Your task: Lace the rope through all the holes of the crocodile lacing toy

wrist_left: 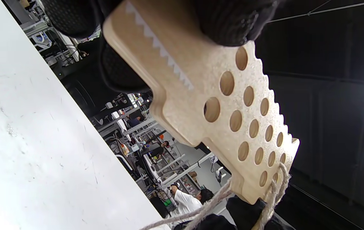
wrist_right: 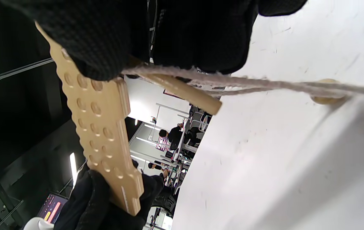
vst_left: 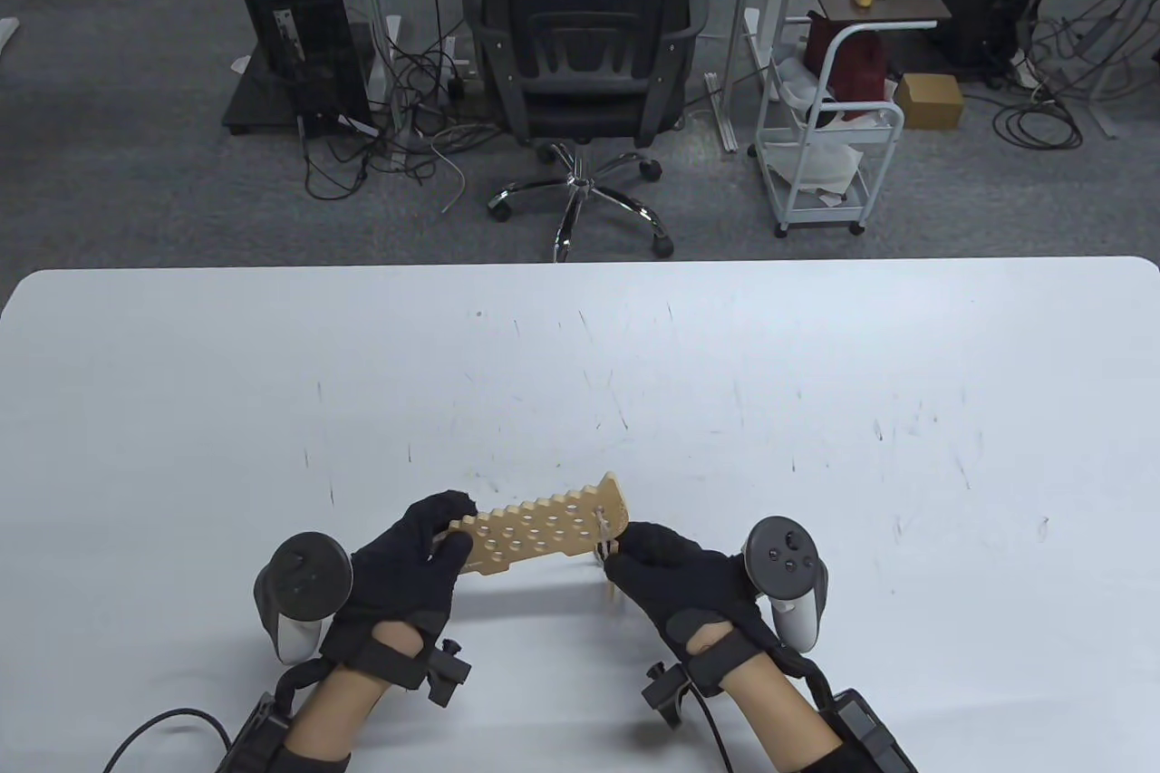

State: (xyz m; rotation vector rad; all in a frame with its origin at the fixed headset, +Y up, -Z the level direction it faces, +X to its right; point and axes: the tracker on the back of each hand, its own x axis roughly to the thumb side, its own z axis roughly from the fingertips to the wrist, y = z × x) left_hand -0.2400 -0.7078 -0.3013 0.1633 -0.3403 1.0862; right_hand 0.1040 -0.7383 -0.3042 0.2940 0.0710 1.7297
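Near the worktop's front edge, left hand (vst_left: pixel 408 551) grips the crocodile lacing board (vst_left: pixel 544 528) aloft; right hand (vst_left: pixel 675 578) fingers pinch the rope (wrist_left: pixel 274 188) at its far end: keep the board steady, draw slack through

Office chair (vst_left: pixel 580 39) behind white table (vst_left: pixel 816 410); cart (vst_left: pixel 829 111) to its right

My overhead camera looks down and forward across the worktop (vst_left: pixel 816 374); both tilted wrist cameras sit close, sharing the crocodile board (vst_left: pixel 544 528)
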